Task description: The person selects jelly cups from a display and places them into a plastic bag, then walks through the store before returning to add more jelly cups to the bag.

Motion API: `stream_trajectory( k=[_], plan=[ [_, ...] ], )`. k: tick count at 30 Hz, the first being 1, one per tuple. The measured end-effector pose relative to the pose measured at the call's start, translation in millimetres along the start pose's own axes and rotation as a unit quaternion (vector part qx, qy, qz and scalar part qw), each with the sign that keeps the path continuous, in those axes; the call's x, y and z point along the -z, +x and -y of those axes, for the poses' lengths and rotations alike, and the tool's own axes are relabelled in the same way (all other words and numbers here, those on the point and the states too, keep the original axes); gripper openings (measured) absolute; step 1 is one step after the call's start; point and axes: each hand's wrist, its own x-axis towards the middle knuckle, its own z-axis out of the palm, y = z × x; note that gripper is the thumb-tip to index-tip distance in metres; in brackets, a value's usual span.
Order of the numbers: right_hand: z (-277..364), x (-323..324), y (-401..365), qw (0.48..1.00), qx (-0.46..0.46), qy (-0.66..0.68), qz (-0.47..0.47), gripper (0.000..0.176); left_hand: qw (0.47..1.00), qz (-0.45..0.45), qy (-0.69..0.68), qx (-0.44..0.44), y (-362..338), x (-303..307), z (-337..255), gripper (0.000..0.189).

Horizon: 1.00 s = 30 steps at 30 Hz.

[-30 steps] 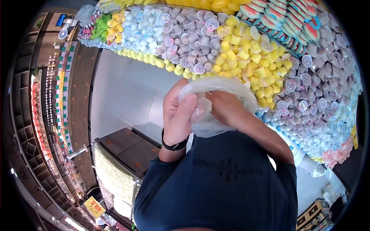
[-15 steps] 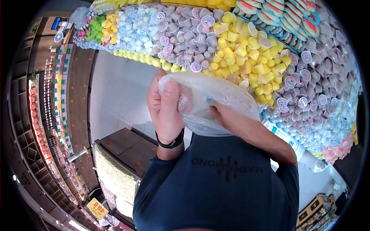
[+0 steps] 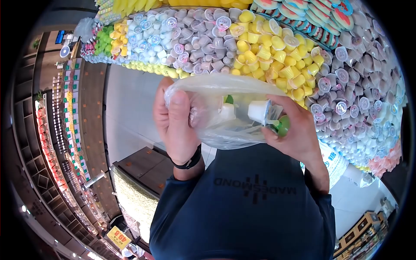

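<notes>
My left hand [image 3: 175,121] grips the left end of a clear plastic bag [image 3: 208,89], thumb on top, holding its mouth wide. My right hand [image 3: 297,128] is at the bag's right end, thumb and fingers curled around small jelly cups. One is a green jelly cup [image 3: 283,125] against the fingers; the other is a white jelly cup [image 3: 258,111], its lid side toward the hand. Farther left, inside the bag, a pale cup [image 3: 227,111] lies with a green piece [image 3: 229,99] beside it. The bag's film partly blurs the contents.
Beyond the bag slopes a display heaped with yellow jelly cups [image 3: 286,65], grey-purple jelly cups [image 3: 203,43] and light blue cups [image 3: 151,37]. Fish-shaped packs [image 3: 299,17] lie at the top right. Shelves [image 3: 71,112] and a dark wooden counter [image 3: 141,167] stand to the left.
My right hand has moved from inside the bag to its right end, turned with cups visible in its fingers. The left hand and bag have shifted slightly left.
</notes>
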Motion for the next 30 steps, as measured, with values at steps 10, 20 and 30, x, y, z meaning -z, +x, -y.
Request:
stream_trajectory(
  k=[10, 20, 30],
  plan=[
    [-34, 13, -1, 0.889, -0.093, 0.422, 0.152, 0.055, 0.999, 0.025, -0.018, 0.008, -4, -4, -1, 0.010],
    [-43, 17, -13, 0.856, -0.090, 0.504, 0.073, 0.066, 0.997, -0.010, -0.041, 0.058, -14, -4, -1, 0.010],
    [-83, 85, -42, 0.799, -0.039, 0.569, -0.189, 0.064, 0.998, 0.043, -0.013, 0.034, -10, -1, 0, 0.015]
  ],
)
